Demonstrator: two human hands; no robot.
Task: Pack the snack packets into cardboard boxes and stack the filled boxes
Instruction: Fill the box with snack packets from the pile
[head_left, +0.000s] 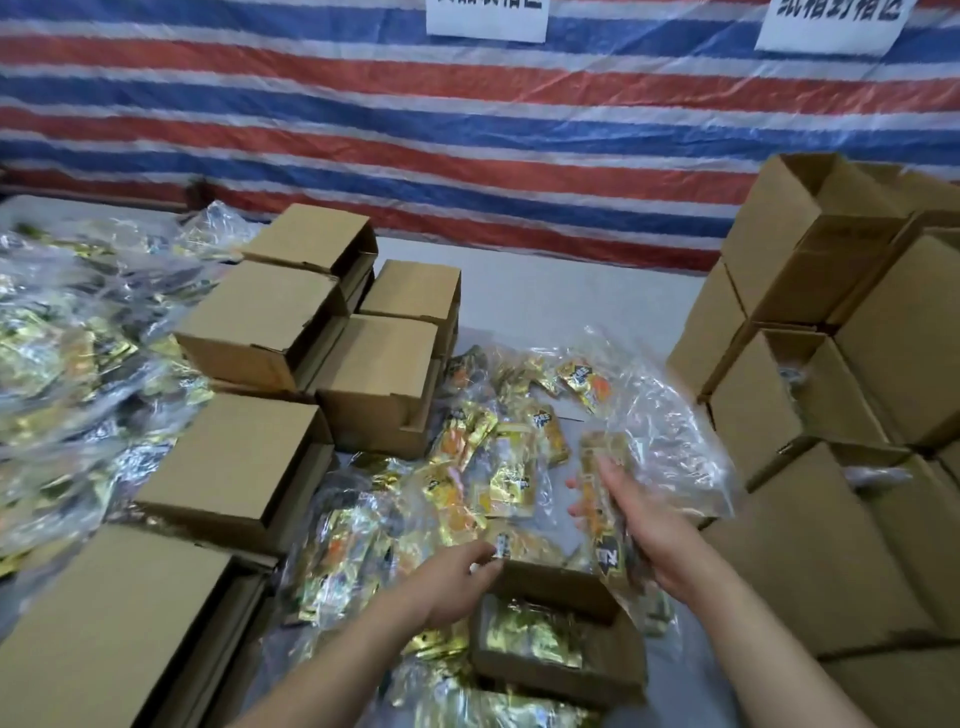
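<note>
Two hands (524, 551) (one open box (558, 631)).

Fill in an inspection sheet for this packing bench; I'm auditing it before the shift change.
Surface: grey table, mostly covered.
Job's things: open box near the person, gold packets inside; loose snack packets in clear plastic; box stacks left and right.
Clutter: bagged packets heaped at left.
Grips: left hand at the box's rim; right hand holds a bundle of packets.
Cables: nothing seen.
Surroundings: striped tarpaulin with two paper signs.
</note>
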